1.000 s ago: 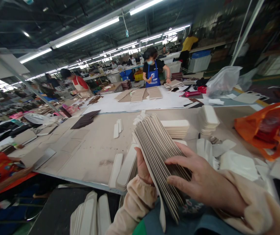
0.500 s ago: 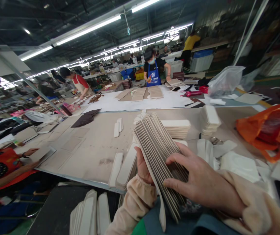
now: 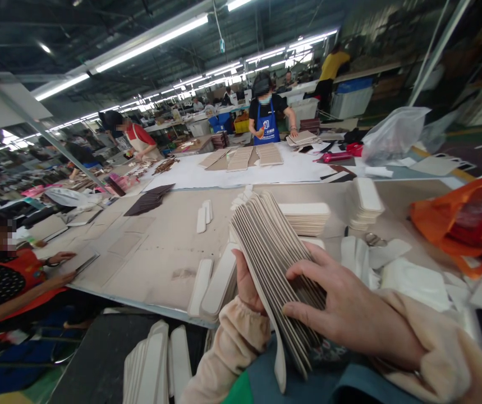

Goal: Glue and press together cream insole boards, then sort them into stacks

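A thick fanned stack of long beige and grey strips with rounded ends (image 3: 268,255) tilts upright in front of me. My left hand (image 3: 248,285) is wrapped round its left side from below, and most of those fingers are hidden behind it. Across the right side lies my right hand (image 3: 345,306), its thumb and curled fingers gripping the strips' edges. The outermost strip at the lower left stands slightly apart from the others. Close behind the held stack, a neat pile of cream strips (image 3: 306,216) lies on the table (image 3: 148,269).
Loose white strips (image 3: 202,286) lie at the table's front edge, and more (image 3: 152,365) rest on a dark surface below. Right of my hands are scissors (image 3: 375,240), white scraps and an orange bag (image 3: 455,224). A co-worker in an orange apron (image 3: 30,275) sits at the left.
The view has shifted slightly. Both my hands keep the same hold on the stack. At the left, the co-worker's grey panel has tipped flatter toward the table.
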Available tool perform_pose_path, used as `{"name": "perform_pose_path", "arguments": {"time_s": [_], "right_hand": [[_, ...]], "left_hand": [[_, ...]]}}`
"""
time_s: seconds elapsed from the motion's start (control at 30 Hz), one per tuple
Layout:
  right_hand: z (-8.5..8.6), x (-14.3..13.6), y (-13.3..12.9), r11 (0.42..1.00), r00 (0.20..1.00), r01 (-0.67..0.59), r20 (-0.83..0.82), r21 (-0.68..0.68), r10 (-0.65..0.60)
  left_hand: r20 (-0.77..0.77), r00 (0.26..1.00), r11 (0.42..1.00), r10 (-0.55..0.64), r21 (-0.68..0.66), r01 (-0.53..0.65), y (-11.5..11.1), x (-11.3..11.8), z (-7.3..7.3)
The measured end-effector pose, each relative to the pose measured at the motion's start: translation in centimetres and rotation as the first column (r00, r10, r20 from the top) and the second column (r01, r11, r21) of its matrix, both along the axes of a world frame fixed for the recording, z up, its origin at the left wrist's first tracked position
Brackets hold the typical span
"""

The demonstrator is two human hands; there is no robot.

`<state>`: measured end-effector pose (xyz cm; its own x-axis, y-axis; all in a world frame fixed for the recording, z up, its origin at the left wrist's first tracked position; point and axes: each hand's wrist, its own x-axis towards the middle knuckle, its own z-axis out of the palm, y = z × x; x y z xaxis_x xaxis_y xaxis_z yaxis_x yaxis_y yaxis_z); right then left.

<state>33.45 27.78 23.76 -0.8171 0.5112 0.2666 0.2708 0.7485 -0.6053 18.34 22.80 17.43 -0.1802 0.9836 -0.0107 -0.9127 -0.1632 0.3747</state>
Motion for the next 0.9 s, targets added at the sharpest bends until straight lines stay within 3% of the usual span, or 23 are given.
{"name": "perform_pose_path", "arguments": {"time_s": [0.63, 0.9], "right_hand": [[-0.6, 0.3, 0.4, 0.995, 0.997, -0.042, -0.055, 0.086, 0.046], [-3.4, 0.5, 1.6, 0.99, 0.997, -0.003, -0.079, 0.143, 0.014]], "left_hand": [[0.048, 0.999, 1.0, 0.025, -0.008, -0.024, 0.0, 0.1, -0.5], [-0.062, 0.998, 1.0, -0.011, 0.023, 0.013, 0.4, 0.3, -0.8]]}}
